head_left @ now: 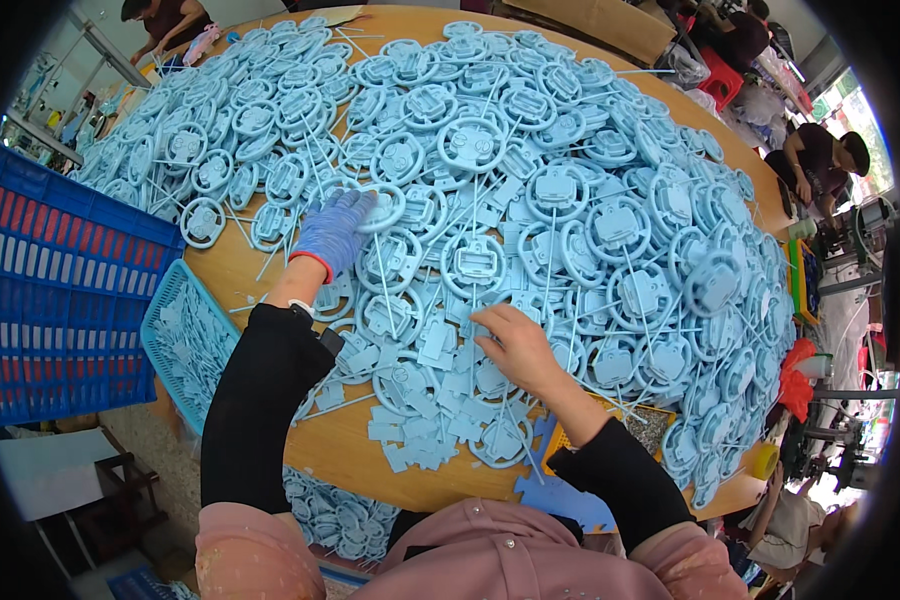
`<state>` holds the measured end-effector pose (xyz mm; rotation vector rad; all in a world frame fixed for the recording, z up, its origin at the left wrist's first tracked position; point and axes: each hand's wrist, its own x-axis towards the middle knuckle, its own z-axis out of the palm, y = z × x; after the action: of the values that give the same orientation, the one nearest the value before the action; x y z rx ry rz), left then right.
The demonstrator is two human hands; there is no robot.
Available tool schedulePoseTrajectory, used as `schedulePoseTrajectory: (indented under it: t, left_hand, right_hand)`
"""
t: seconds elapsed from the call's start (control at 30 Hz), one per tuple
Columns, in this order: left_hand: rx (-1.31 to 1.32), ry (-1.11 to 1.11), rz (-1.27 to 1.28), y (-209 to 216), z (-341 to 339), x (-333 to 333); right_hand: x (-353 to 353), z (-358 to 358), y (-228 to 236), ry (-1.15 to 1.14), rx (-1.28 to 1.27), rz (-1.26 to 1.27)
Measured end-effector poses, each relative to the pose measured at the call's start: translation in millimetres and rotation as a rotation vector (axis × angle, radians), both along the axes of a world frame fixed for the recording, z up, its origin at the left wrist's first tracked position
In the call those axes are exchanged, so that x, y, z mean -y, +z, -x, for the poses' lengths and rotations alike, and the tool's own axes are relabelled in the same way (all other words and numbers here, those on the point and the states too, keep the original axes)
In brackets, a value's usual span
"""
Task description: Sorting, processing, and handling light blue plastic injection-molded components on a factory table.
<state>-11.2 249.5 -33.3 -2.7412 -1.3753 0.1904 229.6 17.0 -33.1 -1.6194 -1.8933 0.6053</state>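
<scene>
Right of the turquoise basket (pixel 160 362), a broad mound of light-blue plastic parts covers most of the wooden tabletop (pixel 330 447). The parts are round hoops with a blocky hub inside, much like small steering wheels; some hubs show a rectangular recess, others a flat face, and thin straight rods stick out among them. All share one pale, matte blue.

The left hand (pixel 335 235), in a blue-violet glove, lies just right of the basket, its fingers reaching onto a hoop (pixel 398 211) at the mound's near side; whether it grips that hoop, I cannot tell. The right hand (pixel 518 348), bare, is farther right of the basket, fingers bent and tips down among the parts; what it pinches, if anything, cannot be made out.

Between the basket and the right hand, loose flat tabs (pixel 415 430) of the same blue lie scattered. The basket itself holds small blue pieces, and a blue slatted crate (pixel 60 290) stands to its left.
</scene>
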Motion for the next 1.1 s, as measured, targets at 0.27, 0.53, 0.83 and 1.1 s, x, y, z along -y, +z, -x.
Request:
schedulePoseTrajectory:
  t: [0.27,0.53,0.83,1.1]
  left_hand:
    - [1.597,0.532,0.904,32,34,61]
    - [2.100,0.729,1.365,7,6,162]
    - [1.662,0.637,1.095,28,-13,199]
    - [1.769,0.602,1.016,32,-21,209]
  right_hand:
    - [-19,-11,-29,-0.047,0.154,-0.027]
    - [-25,24,28,-0.167,-1.171,0.509]
    - [-6,53,28,-0.301,-0.959,0.445]
    - [12,54,16,-0.390,-0.763,0.201]
